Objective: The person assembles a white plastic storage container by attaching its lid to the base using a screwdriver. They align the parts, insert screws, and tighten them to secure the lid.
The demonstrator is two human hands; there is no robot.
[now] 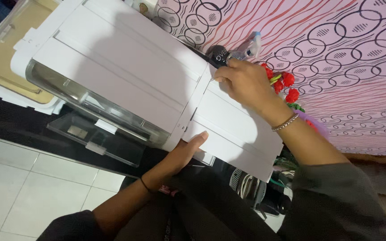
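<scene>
A white printer (112,67) lies across the upper left of the view, with a clear plastic front strip (90,100). Its white paper-support flap (237,134) is folded out toward the right. My left hand (182,154) grips the flap's lower edge near the hinge, thumb on top. My right hand (242,82), with a metal bracelet on the wrist, pinches the flap's upper edge at its corner by the printer body.
The printer stands on a black table (18,122) above a white tiled floor (32,187). A clear tray (94,134) sticks out below it. Red artificial flowers (287,87), a black round cap (219,56) and a small spray bottle (251,47) sit against a pink patterned cloth (336,53).
</scene>
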